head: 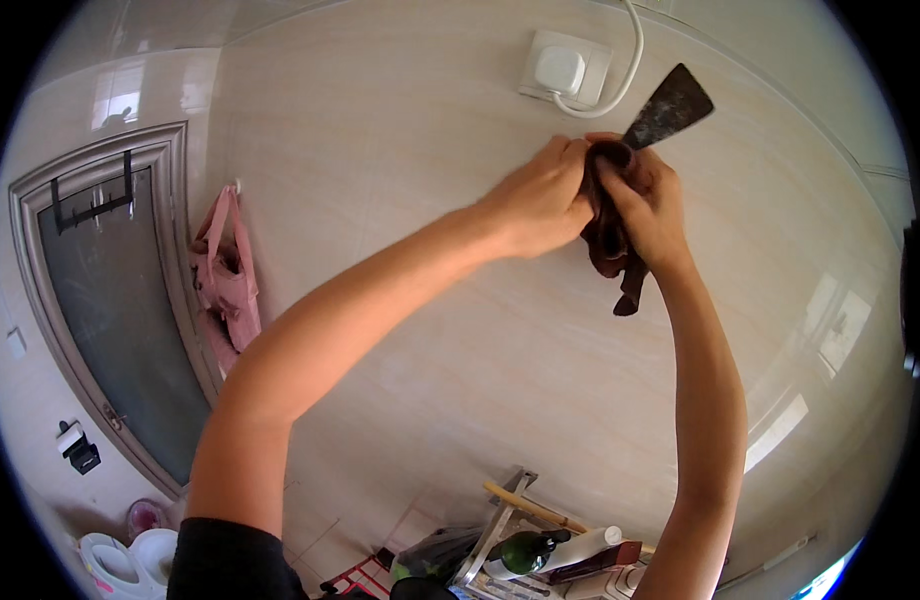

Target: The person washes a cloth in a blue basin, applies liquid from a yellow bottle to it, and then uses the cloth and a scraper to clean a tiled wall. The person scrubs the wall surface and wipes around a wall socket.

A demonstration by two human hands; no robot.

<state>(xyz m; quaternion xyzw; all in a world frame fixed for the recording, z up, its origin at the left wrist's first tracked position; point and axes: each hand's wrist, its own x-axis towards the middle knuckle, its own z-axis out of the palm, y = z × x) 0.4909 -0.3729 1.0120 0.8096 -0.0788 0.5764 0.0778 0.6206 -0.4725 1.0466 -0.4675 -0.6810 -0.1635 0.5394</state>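
Observation:
My left hand (546, 199) and my right hand (658, 199) are raised together in front of a tiled wall. Both grip a bunched dark brown cloth (602, 232), whose loose end hangs below the right hand. Out of the top of the bundle sticks the flat, flared blade of a putty knife (671, 105), dark and stained, pointing up and right. Its handle is hidden by the cloth and fingers. The left fingers press against the cloth's left side, while the right thumb lies over its front.
A wall socket (601, 64) holds a white plug (559, 71) with a looped white cable (636, 45) close to the blade. Pink bag (231, 285) hangs beside a glass-panelled door (122, 300). Below stands a metal rack (490, 544) with a green bottle (523, 553).

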